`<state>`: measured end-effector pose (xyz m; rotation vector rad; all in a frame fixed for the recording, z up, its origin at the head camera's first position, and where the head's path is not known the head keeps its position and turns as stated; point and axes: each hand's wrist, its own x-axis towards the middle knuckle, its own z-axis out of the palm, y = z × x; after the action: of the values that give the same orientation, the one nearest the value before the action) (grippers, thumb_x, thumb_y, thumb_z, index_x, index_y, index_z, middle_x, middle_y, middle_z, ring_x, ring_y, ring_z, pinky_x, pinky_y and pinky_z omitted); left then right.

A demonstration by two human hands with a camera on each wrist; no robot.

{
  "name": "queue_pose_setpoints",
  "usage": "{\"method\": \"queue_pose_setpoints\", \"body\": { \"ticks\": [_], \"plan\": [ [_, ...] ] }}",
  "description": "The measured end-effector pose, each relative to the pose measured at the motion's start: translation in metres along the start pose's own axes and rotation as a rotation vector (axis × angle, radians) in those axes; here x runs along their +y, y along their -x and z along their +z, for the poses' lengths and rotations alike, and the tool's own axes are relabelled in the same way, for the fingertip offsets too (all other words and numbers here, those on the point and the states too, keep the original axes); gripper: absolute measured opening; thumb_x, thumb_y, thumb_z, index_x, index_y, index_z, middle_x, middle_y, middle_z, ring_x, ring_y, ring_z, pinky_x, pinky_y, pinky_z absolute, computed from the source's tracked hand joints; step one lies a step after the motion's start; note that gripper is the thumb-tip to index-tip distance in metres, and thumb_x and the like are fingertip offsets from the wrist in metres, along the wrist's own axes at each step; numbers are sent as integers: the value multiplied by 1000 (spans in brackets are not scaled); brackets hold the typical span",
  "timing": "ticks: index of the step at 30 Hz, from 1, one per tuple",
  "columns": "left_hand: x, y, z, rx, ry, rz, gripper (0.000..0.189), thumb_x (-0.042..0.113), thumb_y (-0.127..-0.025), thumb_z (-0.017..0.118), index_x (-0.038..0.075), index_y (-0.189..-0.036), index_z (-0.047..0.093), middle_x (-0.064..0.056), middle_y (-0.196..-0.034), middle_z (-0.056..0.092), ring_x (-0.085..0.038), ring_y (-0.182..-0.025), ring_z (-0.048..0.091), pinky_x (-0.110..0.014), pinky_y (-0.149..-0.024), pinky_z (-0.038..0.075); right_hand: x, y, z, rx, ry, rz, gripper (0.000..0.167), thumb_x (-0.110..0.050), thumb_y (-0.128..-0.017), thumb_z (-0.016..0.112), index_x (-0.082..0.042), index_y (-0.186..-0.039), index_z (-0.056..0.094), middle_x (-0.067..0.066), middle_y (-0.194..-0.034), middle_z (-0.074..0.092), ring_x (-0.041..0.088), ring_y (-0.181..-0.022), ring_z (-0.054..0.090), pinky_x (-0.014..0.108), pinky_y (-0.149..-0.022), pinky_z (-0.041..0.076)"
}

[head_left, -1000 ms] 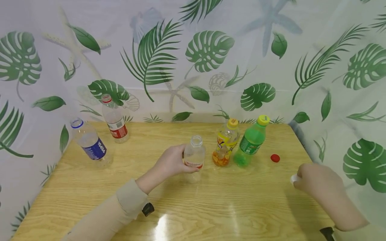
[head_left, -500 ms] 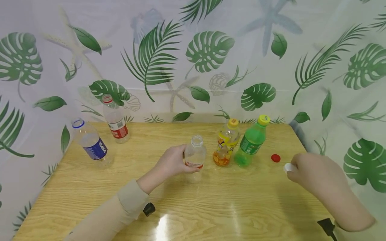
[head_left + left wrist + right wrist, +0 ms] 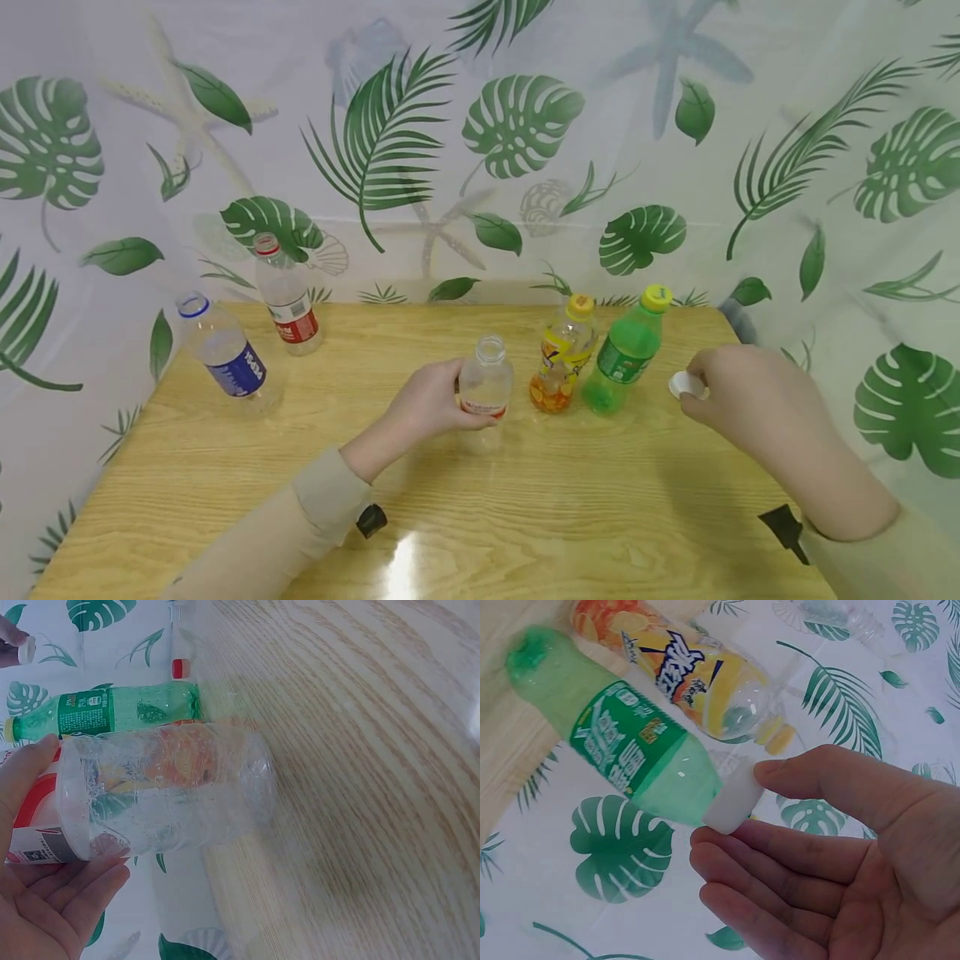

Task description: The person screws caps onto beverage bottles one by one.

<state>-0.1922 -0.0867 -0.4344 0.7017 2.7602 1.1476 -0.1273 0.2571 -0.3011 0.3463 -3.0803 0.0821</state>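
Left hand [image 3: 423,402] grips clear bottle [image 3: 487,382], head-frame centre; right hand [image 3: 761,417] pinches white cap [image 3: 684,385], right of centre. Cap could slip, looks fingertip-held; bottle could dent if squeezed harder.

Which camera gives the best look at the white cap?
The right wrist view: the white cap is large and near the middle, pinched in the right hand. The head view shows it small and partly covered; the left wrist view, tiny near the upper left edge.
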Motion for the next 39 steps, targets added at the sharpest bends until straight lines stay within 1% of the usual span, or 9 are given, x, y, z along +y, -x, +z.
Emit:
{"method": "queue_pose_setpoints", "body": {
  "ticks": [6, 11, 14, 16, 19, 23, 26, 30, 39],
  "plan": [
    [0, 1, 0, -2, 3, -4, 57, 29, -77, 97, 12, -124, 71, -3, -115, 80, -22, -108, 77, -40, -94, 63, -17, -13, -6, 29, 12, -36, 17, -11, -84, 73, -14, -70, 64, -5, -58, 40, 13, -55, 38, 29, -50, 26],
    [-2, 2, 0, -3, 3, -5, 58, 29, -77, 97, 12, -126, 71, -4, -117, 80, -23, -109, 77, -40, -94, 63, -29, -24, -11, 51, 25, -44, 33, -12, -86, 70, -18, -60, 50, -5, -57, 38, 14, -55, 37, 30, -54, 26],
    [-3, 3, 0, 0, 5, -12, 58, 29, -77, 97, 11, -126, 71, -4, -116, 80, -23, -109, 77, -40, -94, 63, -39, -31, -11, 104, 46, -98, 43, -9, -83, 69, -21, -56, 38, -6, -57, 29, 14, -56, 33, 30, -57, 24],
    [-4, 3, 0, 4, 7, -13, 58, 29, -77, 98, 11, -125, 71, -4, -116, 80, -23, -109, 77, -40, -94, 63, -48, -37, -11, 114, 48, -123, 45, -8, -83, 70, -22, -57, 36, -7, -58, 26, 14, -58, 31, 30, -58, 22],
    [-4, 2, 0, 13, 7, -8, 57, 29, -77, 98, 11, -124, 71, -4, -115, 80, -23, -108, 77, -39, -93, 63, -62, -44, -13, 93, 32, -127, 39, -8, -82, 72, -20, -60, 41, -6, -60, 28, 14, -58, 31, 29, -55, 22],
    [-3, 1, 1, 14, -1, 0, 57, 29, -77, 97, 11, -124, 71, -4, -115, 80, -23, -108, 77, -39, -93, 63, -81, -50, -16, 68, 23, -143, 27, -11, -84, 76, -15, -66, 55, -3, -63, 43, 15, -60, 38, 29, -55, 27],
    [-2, 2, 1, 10, -3, -8, 56, 29, -77, 97, 11, -123, 71, -4, -115, 80, -23, -108, 77, -39, -93, 63, -92, -55, -15, 80, 22, -185, 29, -11, -83, 76, -15, -65, 54, -3, -64, 40, 15, -62, 36, 28, -55, 26],
    [-1, 3, 1, 12, 7, -13, 56, 28, -77, 97, 11, -122, 71, -4, -115, 80, -23, -108, 77, -40, -93, 63, -105, -60, -14, 93, 6, -209, 37, -9, -81, 75, -16, -62, 45, -4, -64, 29, 15, -62, 31, 28, -56, 22],
    [-2, 3, -1, -1, 42, -16, 57, 25, -78, 98, 14, -126, 70, -2, -118, 79, -23, -112, 76, -41, -96, 62, -132, -71, -17, 106, -24, -228, 41, -6, -81, 72, -17, -58, 39, -3, -64, 31, 15, -60, 32, 27, -54, 22]
  ]
}}
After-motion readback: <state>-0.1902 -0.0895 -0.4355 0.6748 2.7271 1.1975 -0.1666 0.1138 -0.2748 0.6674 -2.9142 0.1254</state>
